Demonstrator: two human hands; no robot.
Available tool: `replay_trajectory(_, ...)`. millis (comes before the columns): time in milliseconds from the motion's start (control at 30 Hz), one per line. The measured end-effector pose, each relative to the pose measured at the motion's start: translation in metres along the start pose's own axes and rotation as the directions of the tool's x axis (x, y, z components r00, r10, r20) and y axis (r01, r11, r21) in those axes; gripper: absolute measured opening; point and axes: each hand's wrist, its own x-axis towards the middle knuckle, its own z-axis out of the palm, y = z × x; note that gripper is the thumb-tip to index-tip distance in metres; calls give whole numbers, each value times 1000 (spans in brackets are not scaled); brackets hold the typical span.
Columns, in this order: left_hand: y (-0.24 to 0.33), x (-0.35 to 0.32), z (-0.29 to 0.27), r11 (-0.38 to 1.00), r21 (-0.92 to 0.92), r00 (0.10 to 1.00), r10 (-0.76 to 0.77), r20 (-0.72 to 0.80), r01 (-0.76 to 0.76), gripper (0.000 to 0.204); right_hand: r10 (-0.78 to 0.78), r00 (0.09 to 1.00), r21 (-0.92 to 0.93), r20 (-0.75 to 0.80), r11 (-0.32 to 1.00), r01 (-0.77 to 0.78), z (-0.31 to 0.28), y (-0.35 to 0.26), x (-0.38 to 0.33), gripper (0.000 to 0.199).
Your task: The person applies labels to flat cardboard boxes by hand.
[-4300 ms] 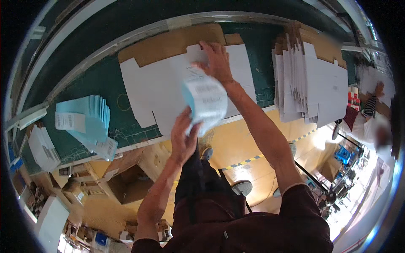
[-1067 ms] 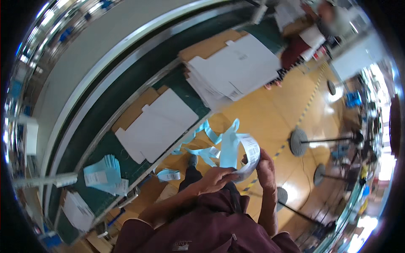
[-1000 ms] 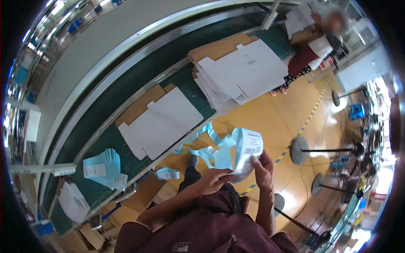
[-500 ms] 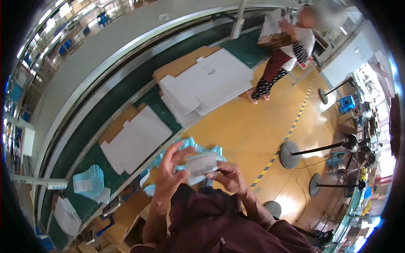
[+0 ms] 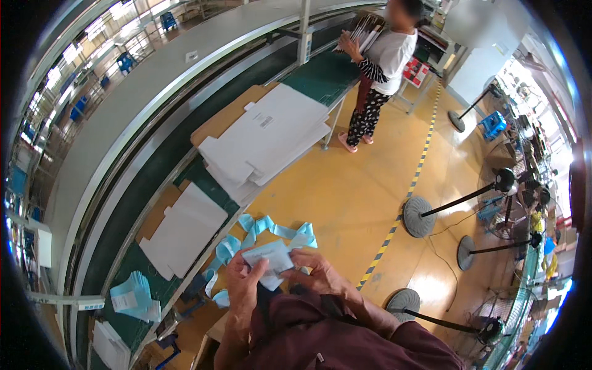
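In front of my body, both hands hold a small pale blue printed label. My left hand grips its left side, with the thumb pressed flat on top. At the right edge, my right hand pinches it between thumb and fingers. A long, curling strip of light blue labels hangs in loops just beyond my hands. Whether that strip joins the piece I hold, I cannot tell. A fanned pile of light blue labels lies on the green bench to the left.
Flat white cartons and a smaller carton pile lie along the green bench. Farther off, a person stands holding cardboard pieces. Standing fans with round bases are on the right, beyond a striped floor line.
My left fingers, spread apart before, have closed on the label with the thumb over it. The label now looks bluer and tilted. The other person stands more upright, and the view has shifted.
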Motion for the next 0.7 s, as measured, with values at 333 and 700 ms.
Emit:
replay_trajectory(333,-9,-20,-23,961,266,992,99,-76,-76,18,-40,995,-182,-87,983,24,-5,-7,20,29)
replay_trajectory(700,-24,-23,-120,931,336,932,-9,-364,140,22,53,917,-284,395,956,67,111,39,130,18)
